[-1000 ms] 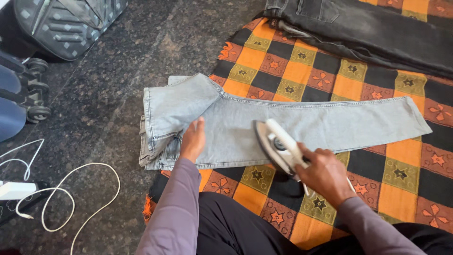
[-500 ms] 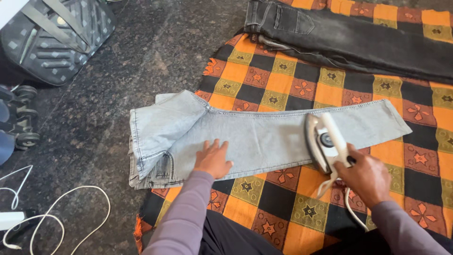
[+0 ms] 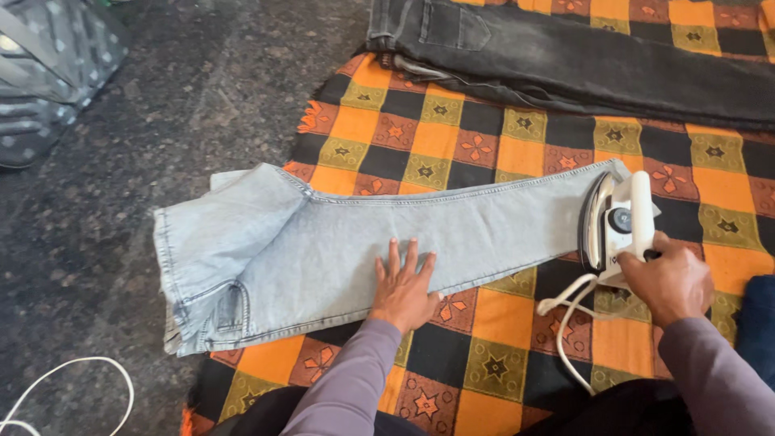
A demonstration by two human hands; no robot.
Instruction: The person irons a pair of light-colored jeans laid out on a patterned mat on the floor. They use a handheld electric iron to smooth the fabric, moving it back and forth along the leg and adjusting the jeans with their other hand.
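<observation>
- Pressing flat on the light blue jeans (image 3: 339, 242), the left hand (image 3: 405, 289) lay palm down with its fingers spread apart, close to the lower edge of the leg, at about 6 o'clock from the middle of the garment.
- The right hand (image 3: 668, 282) was closed around the rear of the white iron (image 3: 617, 230), which stood tilted up on its edge with the soleplate facing 9 o'clock, at the hem end of the jeans.
- The jeans were laid folded lengthwise, waistband toward 9 o'clock and hem toward 3 o'clock; the waist end hung off the blanket onto the dark speckled floor (image 3: 202, 97).
- A white cord (image 3: 569, 319) trailed from the iron toward 6 o'clock across the orange and black checked blanket (image 3: 500, 137).
- A pair of dark grey jeans (image 3: 581, 60) lay across the blanket at 12 o'clock, well apart from the light pair.
- A patterned grey bag (image 3: 48, 73) sat at 10 o'clock, and a white cable (image 3: 81, 375) curled on the floor at 8 o'clock.
- Both forearms wore purple-grey sleeves (image 3: 339, 387).
</observation>
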